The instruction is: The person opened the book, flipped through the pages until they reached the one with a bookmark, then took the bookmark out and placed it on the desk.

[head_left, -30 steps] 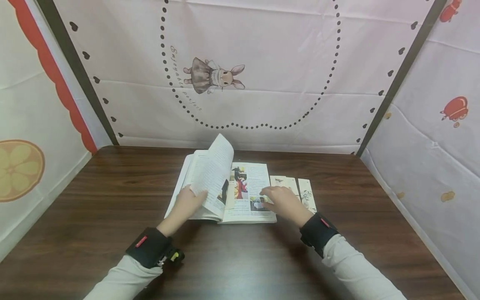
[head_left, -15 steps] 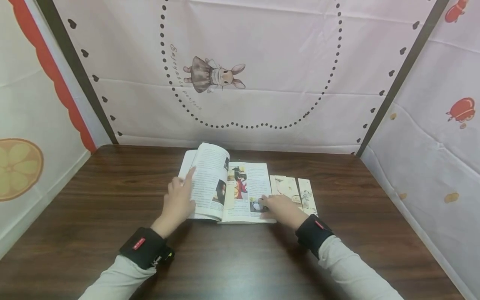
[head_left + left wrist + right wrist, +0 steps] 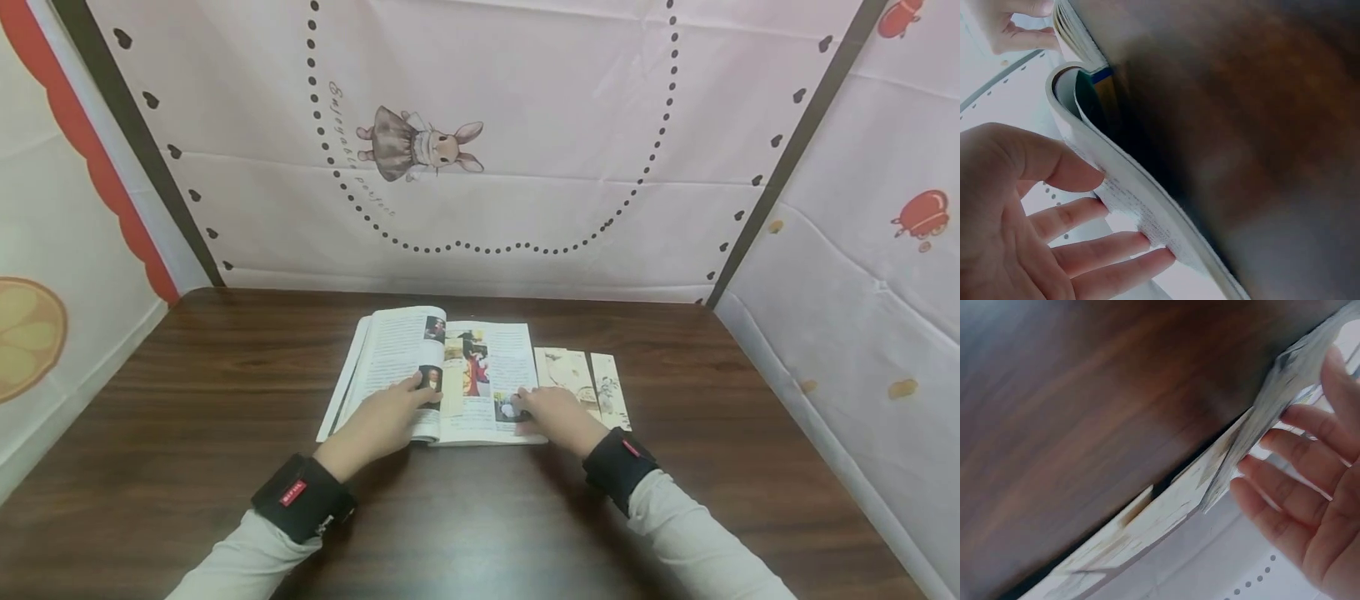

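Observation:
An open book (image 3: 390, 342) with text and colour photos lies on the dark wooden table (image 3: 480, 517). My left hand (image 3: 380, 422) rests on its left page, fingertips on the paper and thumb toward the spine. In the left wrist view the left hand (image 3: 1041, 212) has its fingers spread along the page (image 3: 1147, 215). On the lower right page lies my right hand (image 3: 561, 415). The right wrist view shows the right hand (image 3: 1310, 481) with extended, relaxed fingers at the side of the page block (image 3: 1272, 406). A narrow cream strip (image 3: 452, 379) lies by the spine.
Cream printed cards (image 3: 568, 369) lie right of the book, and a narrower card (image 3: 610, 387) sits beside them. A pale fabric wall (image 3: 525, 150) with a rabbit print (image 3: 416, 146) rises behind the table. More printed fabric (image 3: 862, 275) stands to the right.
The lifted page has come down onto the left side. My left hand has moved from the left outer edge toward the spine. The right hand has settled on the right page.

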The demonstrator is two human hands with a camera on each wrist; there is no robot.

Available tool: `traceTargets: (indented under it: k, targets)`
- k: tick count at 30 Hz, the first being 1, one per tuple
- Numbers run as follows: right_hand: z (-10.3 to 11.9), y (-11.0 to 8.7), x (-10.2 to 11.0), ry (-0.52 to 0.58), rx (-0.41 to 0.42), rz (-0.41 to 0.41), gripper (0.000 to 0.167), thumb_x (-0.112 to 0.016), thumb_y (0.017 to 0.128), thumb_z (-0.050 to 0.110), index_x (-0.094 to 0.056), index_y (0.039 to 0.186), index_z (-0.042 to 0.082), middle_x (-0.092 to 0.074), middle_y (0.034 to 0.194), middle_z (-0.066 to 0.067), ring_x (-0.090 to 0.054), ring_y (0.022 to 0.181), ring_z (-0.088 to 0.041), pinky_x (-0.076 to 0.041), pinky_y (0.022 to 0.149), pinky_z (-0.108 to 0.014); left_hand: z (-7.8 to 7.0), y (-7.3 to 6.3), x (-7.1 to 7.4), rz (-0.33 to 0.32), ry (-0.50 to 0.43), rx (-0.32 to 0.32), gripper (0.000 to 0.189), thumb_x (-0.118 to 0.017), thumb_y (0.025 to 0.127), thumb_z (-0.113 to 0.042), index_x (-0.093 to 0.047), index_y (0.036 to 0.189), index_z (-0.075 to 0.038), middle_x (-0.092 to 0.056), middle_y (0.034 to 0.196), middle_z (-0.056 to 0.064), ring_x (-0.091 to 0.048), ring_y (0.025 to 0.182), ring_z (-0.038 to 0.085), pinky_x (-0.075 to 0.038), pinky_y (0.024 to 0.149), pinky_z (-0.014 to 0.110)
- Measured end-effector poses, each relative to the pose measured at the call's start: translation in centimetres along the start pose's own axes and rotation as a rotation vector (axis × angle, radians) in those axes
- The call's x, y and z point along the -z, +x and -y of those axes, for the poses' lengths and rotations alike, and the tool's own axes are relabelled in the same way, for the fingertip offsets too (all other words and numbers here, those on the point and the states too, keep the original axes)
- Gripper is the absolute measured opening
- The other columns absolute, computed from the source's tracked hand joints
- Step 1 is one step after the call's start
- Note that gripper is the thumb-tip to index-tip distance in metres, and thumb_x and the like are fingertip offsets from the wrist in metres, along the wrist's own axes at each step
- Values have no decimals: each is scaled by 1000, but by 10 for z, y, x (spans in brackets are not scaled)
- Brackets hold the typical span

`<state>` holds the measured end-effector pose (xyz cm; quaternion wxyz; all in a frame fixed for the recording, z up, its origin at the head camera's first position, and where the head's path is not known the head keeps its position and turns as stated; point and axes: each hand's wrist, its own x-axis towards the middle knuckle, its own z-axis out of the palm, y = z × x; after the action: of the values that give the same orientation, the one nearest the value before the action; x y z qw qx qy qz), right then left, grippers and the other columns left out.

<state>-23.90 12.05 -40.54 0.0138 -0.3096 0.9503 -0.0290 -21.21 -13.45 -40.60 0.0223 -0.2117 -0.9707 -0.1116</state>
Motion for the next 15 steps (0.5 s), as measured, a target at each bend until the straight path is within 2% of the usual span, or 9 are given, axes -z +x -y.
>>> traceTargets:
  k: [3, 6, 8, 10, 13, 15]
  targets:
    - [7, 5, 3, 41, -21, 9, 36, -74, 80, 24, -68, 109, 3, -71, 98, -11, -65, 84, -23, -52, 78, -36, 5, -3, 1, 18, -25, 11, 45, -60, 82, 1, -61, 125, -13, -48, 138, 26, -59, 111, 40, -52, 71, 39]
    - [14, 13, 8, 81, -20, 29, 37, -78, 75, 15, -68, 109, 3, -71, 100, -10, -65, 89, -23, -51, 82, -37, 8, -4, 4, 31, -61, 5, 48, -59, 80, 2, -60, 126, -12, -47, 138, 26, -65, 87, 32, -44, 58, 29]
    - [17, 18, 11, 120, -11, 52, 44, -80, 72, 10, -66, 113, 3, -69, 106, -10, -64, 96, -24, -51, 86, -38, 10, -4, 5, 39, -90, 7, 50, -60, 79, 2, -60, 127, -12, -47, 139, 25, -60, 69, 22, -38, 55, 25]
    - [20, 22, 14, 154, 5, 86, 50, -80, 71, 6, -63, 118, 4, -64, 113, -13, -60, 100, -26, -49, 89, -39, 11, -4, 5, 56, -120, 12, 51, -60, 79, 0, -59, 128, -12, -46, 140, 25, -47, 56, 15, -35, 53, 24]
    - [20, 29, 15, 210, 6, 142, 55, -79, 71, 4, -60, 123, 4, -57, 114, -16, -54, 97, -27, -48, 86, -40, 12, -4, 5, 86, -161, 22, 51, -61, 80, -6, -57, 130, -14, -43, 141, 24, -41, 51, 15, -36, 51, 26]
    - [20, 35, 16, 251, -13, 162, 51, -76, 75, 6, -59, 123, 3, -56, 113, -18, -54, 97, -28, -48, 86, -41, 13, -5, 5, 94, -164, 15, 49, -64, 83, -16, -57, 131, -15, -44, 141, 24, -56, 62, 21, -46, 58, 31]
